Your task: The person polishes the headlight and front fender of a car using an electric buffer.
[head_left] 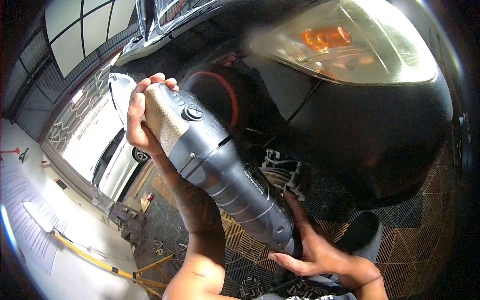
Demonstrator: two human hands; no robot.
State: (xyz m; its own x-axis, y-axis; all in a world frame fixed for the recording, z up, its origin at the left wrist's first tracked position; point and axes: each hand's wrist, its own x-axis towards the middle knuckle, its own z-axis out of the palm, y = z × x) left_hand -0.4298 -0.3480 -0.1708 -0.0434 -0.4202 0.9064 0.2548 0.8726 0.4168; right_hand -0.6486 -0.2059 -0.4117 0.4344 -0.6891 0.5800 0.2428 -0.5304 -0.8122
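Observation:
A black power polisher (240,185) is held at a slant in front of me. My left hand (140,115) curls around its head, over a tan textured cover, with the fingertips showing at the top edge. My right hand (317,252) wraps around the rear end of the body, thumb on the near side and fingers partly hidden behind it. A round dial sits on the tool's head. Past the head shows a red curved edge (232,95); I cannot tell whether it belongs to the tool's pad. The hazy car headlight (395,45) is at upper right, apart from both hands.
The dark car bumper (380,130) fills the right side. Below the fender, metal wheel or brake parts (277,175) are exposed. A yellow stand (90,255) with a lit lamp stands at lower left. Patterned floor tiles (400,250) lie below, and a white car (110,165) is outside.

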